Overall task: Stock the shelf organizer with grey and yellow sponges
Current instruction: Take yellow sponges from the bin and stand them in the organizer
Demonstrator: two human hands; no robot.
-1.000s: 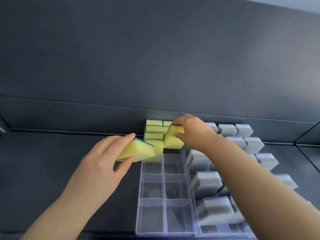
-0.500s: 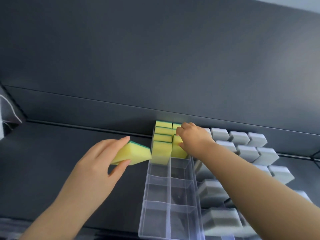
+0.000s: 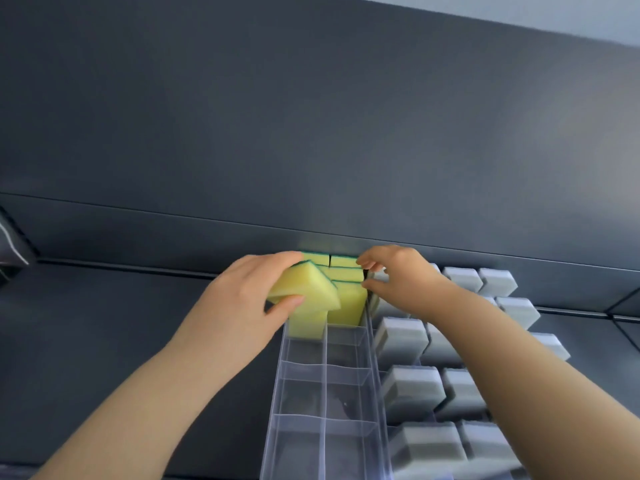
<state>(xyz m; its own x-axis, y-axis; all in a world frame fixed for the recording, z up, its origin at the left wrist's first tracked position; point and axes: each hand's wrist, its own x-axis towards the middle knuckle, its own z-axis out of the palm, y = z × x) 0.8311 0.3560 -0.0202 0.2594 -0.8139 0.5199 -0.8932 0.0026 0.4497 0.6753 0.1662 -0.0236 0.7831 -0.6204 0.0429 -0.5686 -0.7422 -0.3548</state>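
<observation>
closest to me the clear organizer (image 3: 325,382) runs away across the dark shelf (image 3: 104,334), two columns wide, and its near compartments hold nothing. just beside it on the right the grey sponges (image 3: 412,389) stand in tilted rows, some partly hidden behind the person's right forearm.

further in, the left hand (image 3: 239,299) grips a tilted yellow sponge (image 3: 308,289), fingers over its top and thumb pressed under its near edge. the green scouring side faces away, toward the back. it hangs at a slant above the left column, right over the sponges already in there; i can't make out whether it touches them.

across from it the right hand (image 3: 405,278) sits at the right wall of the organizer, fingers loosely curled and thumb a little apart from them, the tips right at the edge of the right column. whether it is pinching a sponge or only touching i can't tell.

between the two hands the stocked yellow sponges (image 3: 346,301) fill the far end of both columns, upright and packed against each other, green edges showing on top. behind them rises the dark back panel (image 3: 311,133).
</observation>
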